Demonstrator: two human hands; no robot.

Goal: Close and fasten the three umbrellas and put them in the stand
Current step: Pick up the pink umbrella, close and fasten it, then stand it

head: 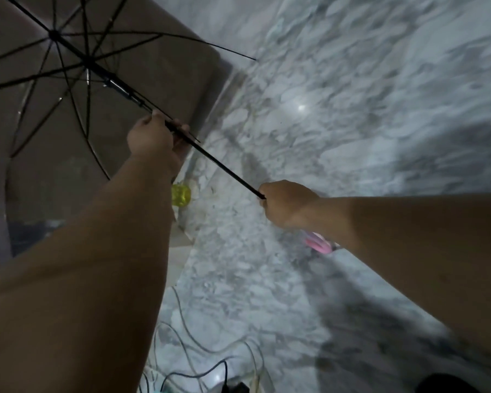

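Note:
An open umbrella with a clear canopy (159, 80) and black ribs fills the upper left. Its black shaft (224, 168) runs down to the right. My left hand (156, 143) grips the shaft just below the runner. At the shaft's lower end my right hand (284, 202) is curled round the handle, which my fingers hide. A yellow translucent handle (181, 195) shows past my left wrist. Below my right wrist peeks a pink umbrella part (319, 245). No stand is in view.
White and grey marble floor (352, 109) lies under everything. A brown surface (54, 123) shows through the canopy on the left. Thin cables and wire loops (204, 350) lie on the floor near the bottom centre.

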